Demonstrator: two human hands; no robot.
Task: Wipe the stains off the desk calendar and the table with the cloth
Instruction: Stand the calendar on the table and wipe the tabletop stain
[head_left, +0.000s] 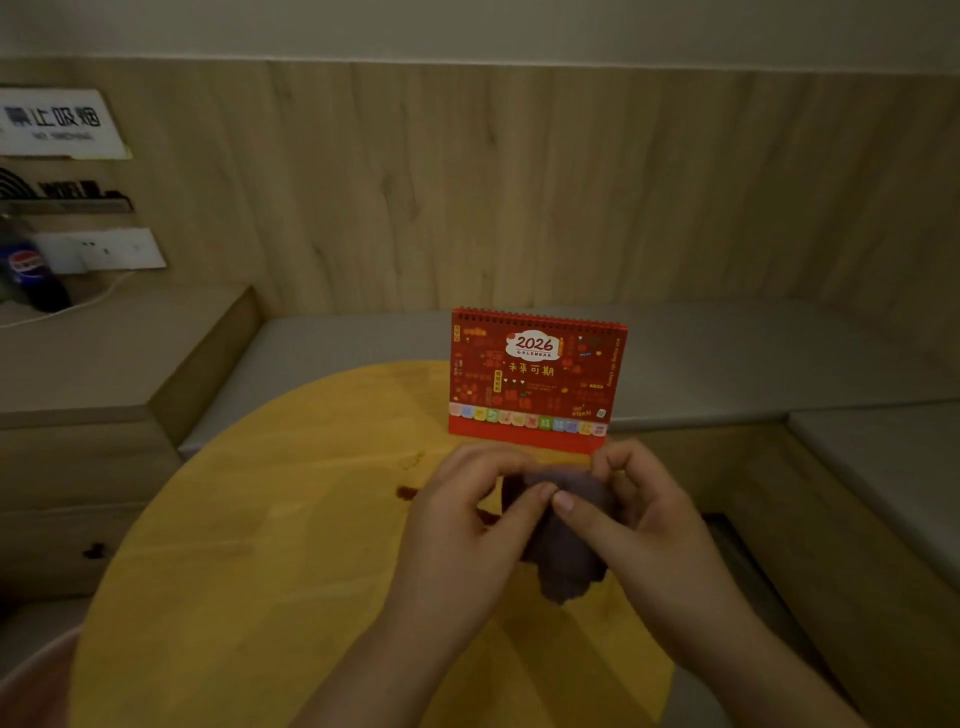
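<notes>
A red 2026 desk calendar (535, 379) stands upright at the far edge of the round yellow table (260, 545). Just in front of it, above the table, my left hand (462, 525) and my right hand (639, 514) both grip a bunched dark purple-grey cloth (566, 551), thumbs meeting on top of it. A dark red stain (405, 492) lies on the table left of my left hand, with a fainter smear (413, 460) beyond it. More stain shows between my left thumb and the cloth (488, 517).
A grey cushioned bench (727, 358) runs behind and to the right of the table, against a wood-panelled wall. At the left, a wooden ledge (104, 338) carries a cola bottle (31, 270) beside a wall socket (109, 249) and cable.
</notes>
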